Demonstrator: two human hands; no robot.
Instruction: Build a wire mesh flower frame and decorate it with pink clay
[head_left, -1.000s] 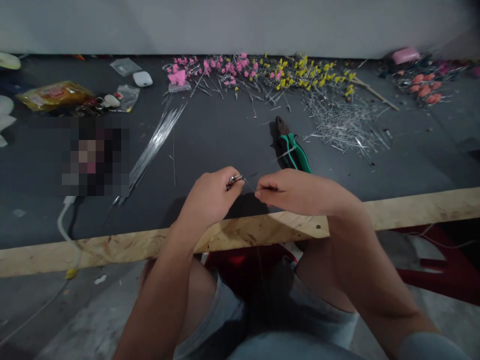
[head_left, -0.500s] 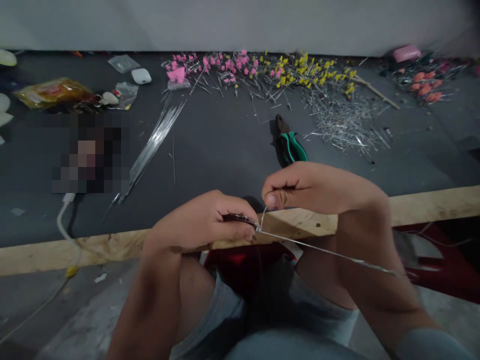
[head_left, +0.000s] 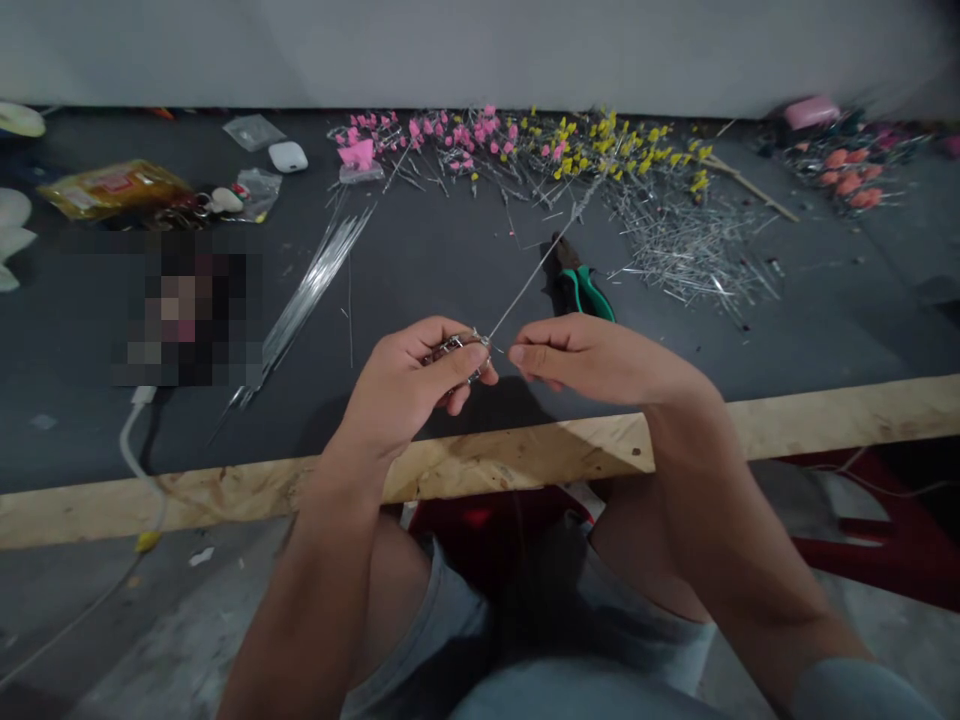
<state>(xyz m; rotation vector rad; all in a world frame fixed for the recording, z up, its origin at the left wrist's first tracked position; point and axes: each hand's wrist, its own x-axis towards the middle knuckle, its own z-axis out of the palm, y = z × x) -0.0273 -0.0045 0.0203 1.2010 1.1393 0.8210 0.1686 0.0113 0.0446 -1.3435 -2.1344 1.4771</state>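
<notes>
Fingers (head_left: 459, 362) of left hand (head_left: 401, 395) and right hand (head_left: 600, 365) pinch a wire (head_left: 532, 276).

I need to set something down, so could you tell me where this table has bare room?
Bare mat lies between the wire bundle and the pliers, and right of the pliers below the cut wire pile. The back row of flower pins is crowded.

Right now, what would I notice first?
The left hand grips a small metal piece at the near edge of the table, the right hand pinched shut beside it, and a thin wire slants away. Pink beads and yellow beads sprawl along the far side.
</notes>
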